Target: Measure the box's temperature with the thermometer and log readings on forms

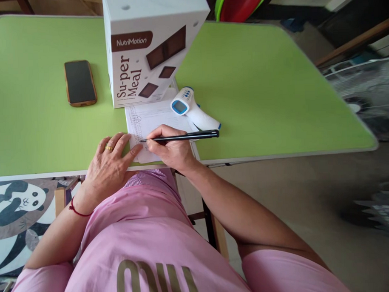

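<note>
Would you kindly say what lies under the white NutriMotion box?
Paper shows along the bottom edge of the box, with green table beside its left corner; whatever the base covers is hidden.

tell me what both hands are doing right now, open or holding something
Left hand: open, palm down, thumb on the paper.
Right hand: closed, holding the black pen.

- A pink shirt (146,224), softly creased, behind the grip of the right hand (173,146)
- Loose, short pink sleeves (282,270), well behind the grip
- Large olive-brown lettering (164,279), partly cut off, farther behind it
- Lilac cloth (146,178) with fine pale stripes, nearer the grip
- A gold ring (109,147) on the left hand (109,166), beside the grip
- A knotted dark-red cord bracelet (72,207) behind that hand
</note>
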A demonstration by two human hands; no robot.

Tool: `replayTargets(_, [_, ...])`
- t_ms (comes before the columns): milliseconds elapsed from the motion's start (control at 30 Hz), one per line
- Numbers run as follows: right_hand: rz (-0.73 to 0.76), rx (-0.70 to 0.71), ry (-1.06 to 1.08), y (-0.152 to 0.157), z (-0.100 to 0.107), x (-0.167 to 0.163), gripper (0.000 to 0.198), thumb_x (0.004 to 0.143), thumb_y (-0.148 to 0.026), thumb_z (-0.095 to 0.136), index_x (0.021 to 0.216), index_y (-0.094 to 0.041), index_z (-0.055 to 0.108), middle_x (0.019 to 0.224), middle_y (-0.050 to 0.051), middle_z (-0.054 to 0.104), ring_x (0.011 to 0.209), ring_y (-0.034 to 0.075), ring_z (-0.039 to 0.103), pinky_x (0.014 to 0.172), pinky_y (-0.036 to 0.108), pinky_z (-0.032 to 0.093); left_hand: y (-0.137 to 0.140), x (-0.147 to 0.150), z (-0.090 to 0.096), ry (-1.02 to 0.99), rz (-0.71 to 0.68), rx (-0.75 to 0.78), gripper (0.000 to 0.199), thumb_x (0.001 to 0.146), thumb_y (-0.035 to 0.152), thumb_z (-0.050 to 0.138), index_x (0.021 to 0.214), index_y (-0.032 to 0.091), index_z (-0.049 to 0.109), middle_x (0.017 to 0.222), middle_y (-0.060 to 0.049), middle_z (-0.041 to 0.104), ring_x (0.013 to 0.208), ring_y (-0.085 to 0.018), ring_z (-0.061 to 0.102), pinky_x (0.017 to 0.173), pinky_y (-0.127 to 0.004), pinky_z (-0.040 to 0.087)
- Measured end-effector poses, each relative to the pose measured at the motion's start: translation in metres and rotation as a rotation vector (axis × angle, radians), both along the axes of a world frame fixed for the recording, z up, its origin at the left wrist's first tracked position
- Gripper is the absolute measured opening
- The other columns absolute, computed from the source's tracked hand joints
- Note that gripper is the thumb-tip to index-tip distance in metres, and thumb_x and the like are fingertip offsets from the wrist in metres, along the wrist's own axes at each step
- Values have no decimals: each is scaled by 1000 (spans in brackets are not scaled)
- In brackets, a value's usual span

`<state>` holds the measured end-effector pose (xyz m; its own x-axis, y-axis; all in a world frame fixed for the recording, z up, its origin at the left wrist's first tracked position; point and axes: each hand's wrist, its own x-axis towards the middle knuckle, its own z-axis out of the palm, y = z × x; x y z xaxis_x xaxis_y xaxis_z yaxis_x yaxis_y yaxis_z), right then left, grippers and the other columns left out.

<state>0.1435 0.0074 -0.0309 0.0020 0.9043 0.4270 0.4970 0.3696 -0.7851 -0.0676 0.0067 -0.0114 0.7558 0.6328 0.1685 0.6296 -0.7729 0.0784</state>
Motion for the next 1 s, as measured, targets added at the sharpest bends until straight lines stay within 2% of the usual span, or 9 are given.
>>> replayTargets(233, [-6, 56, 62, 0, -3, 0, 8, 80, -24, 65, 74, -21, 64, 61, -4, 62, 52, 10, 49, 51, 23, 41, 0, 0, -1, -10, -1, -1, 64, 89, 35, 74, 148, 21, 53, 151, -21, 51, 143, -39, 46, 118, -57, 40])
replayTargets(733, [-6, -5, 26, 1, -2, 1, 9, 79, -26, 65, 72, -22, 62, 60, -4, 62, 53, 10, 49, 53, 24, 43, -1, 0, -1, 4, 4, 5, 65, 88, 36, 75, 148, 22, 53, 152, -20, 51, 143, -38, 46, 118, -56, 40])
replayTargets(1000, [12, 18, 30, 1, -2, 1, 9, 81, -26, 65, 74, -22, 61, 61, -4, 61, 53, 11, 50, 53, 25, 43, 0, 0, 1, 3, 11, -17, 61, 92, 37, 70, 148, 23, 52, 153, -20, 49, 145, -37, 44, 119, -56, 38])
